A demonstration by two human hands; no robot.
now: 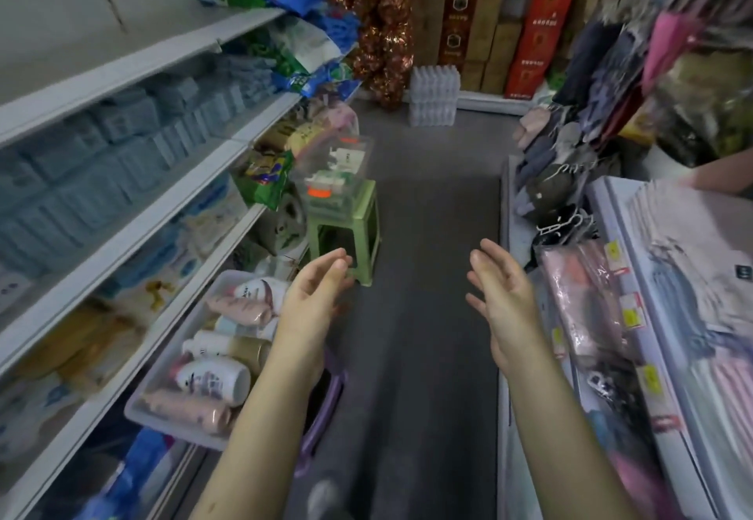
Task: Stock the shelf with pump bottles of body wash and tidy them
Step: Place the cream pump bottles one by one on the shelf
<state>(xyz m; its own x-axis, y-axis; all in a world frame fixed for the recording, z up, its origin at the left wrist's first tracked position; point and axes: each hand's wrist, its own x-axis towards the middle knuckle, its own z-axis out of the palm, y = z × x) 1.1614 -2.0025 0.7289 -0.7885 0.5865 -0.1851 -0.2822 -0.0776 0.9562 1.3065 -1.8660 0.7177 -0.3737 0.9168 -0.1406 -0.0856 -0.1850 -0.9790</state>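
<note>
Bottles (212,381) lying in tray (173,433), hands empty.
Left hand (313,295) and right hand (503,299) hover apart, fingers relaxed, over grey floor (428,214) between shelf (122,234) and counter (611,210). Tray beside left forearm; bottles on sides, long axes crosswise, visible caps toward shelf.

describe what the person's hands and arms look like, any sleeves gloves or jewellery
Both are bare. The left hand and right hand wear no gloves, and no ring, watch or bracelet shows. The forearms have no sleeves as far back as the picture reaches. Slight blur could hide small details.
</note>
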